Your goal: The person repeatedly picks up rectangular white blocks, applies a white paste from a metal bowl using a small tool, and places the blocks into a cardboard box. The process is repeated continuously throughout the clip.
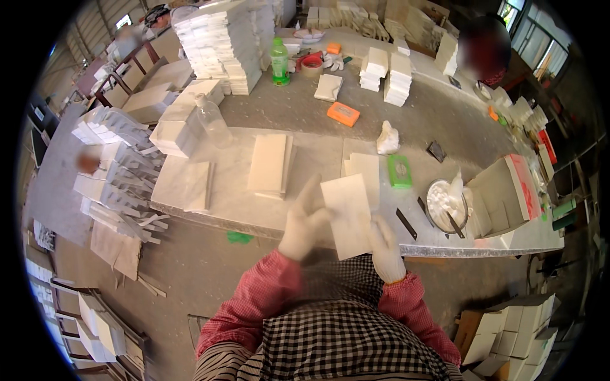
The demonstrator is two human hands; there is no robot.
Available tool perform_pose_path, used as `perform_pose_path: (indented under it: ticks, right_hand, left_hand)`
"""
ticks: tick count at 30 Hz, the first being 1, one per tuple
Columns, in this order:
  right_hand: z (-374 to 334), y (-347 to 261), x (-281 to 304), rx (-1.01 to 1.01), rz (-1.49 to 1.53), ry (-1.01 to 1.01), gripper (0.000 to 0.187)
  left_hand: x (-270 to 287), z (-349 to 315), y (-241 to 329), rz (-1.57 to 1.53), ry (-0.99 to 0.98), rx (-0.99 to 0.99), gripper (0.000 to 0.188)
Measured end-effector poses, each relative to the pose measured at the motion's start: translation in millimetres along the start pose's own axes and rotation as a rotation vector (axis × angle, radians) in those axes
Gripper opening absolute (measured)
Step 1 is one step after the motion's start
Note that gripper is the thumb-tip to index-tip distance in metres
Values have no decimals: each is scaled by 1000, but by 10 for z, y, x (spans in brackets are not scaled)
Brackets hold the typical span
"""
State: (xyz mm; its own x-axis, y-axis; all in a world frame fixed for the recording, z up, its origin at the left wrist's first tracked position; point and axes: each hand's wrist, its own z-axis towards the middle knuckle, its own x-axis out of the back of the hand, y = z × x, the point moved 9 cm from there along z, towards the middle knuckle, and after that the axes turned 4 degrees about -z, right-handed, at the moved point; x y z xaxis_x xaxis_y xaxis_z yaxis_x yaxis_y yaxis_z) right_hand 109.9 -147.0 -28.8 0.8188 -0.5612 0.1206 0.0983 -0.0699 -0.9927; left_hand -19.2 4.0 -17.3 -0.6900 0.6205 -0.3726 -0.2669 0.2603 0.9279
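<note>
A white rectangular tile [348, 219] is tilted up in front of me at the bench's near edge. My right hand [386, 249], in a white glove, grips its lower right edge. Beside the tile's left edge is my gloved left hand [304, 223], slightly blurred, its fingers spread and the thumb close to the edge; whether it touches cannot be made out. Behind the held tile, more white tiles [366, 166] lie on the bench. To their right sits a green block [399, 171]. A small stack of tiles [269, 164] lies further left.
On the right are a dark flat blade [406, 224], a bowl of white paste [438, 216] and an open carton [504, 194]. A clear bottle [214, 120], an orange block [343, 115] and a green bottle [279, 62] stand farther back. Tall tile stacks [219, 47] rise at the far left.
</note>
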Motion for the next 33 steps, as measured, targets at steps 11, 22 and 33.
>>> perform_pose_path:
  ticks: [11, 22, 33]
  right_hand:
    - [-96, -258, -79, 96, -182, 27, 24]
    - [9, -129, -123, 147, -308, -12, 29]
    - [-15, -99, -219, -141, -1, -157, 32]
  left_hand:
    - [472, 118, -479, 100, 213, -46, 48]
    - [-6, -122, -597, -363, 124, 374, 44]
    - [-113, -258, -467, -492, 178, 467, 46]
